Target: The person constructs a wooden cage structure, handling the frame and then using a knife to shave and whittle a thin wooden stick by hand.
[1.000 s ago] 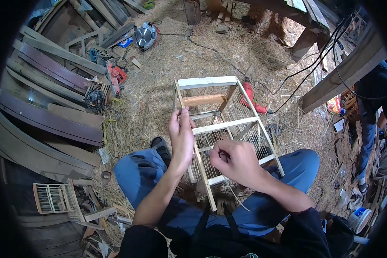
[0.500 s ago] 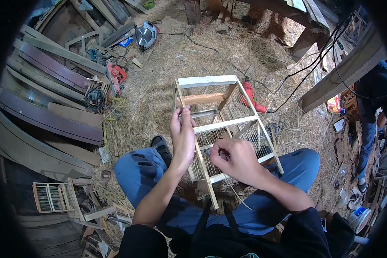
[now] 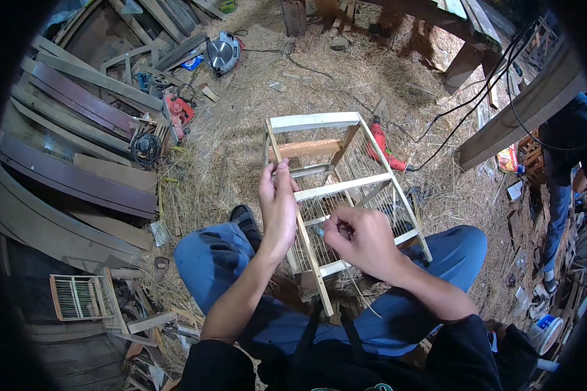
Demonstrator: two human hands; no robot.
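Observation:
A small wooden cage frame [image 3: 342,190] with pale rails and thin slats rests between my knees. Its left rail runs along my left hand [image 3: 279,205], which grips it with the thumb and fingertips near the upper half. Over the lower section, just below the middle crossbar, my right hand [image 3: 365,241] is closed in a pinch. What its fingers hold is hidden or too small to name. From beneath that hand a thin, curved strip [image 3: 362,291] hangs down toward my lap.
A red corded power tool [image 3: 386,148] lies right of the cage on the straw-covered floor. Farther off are a circular saw [image 3: 224,53] and stacked boards [image 3: 78,156]. A smaller slatted cage [image 3: 79,298] sits at lower left. Another person [image 3: 561,163] is at the right edge.
My right hand has shifted very slightly to the right, its fingers still pinched. The left hand and the cage stay almost the same.

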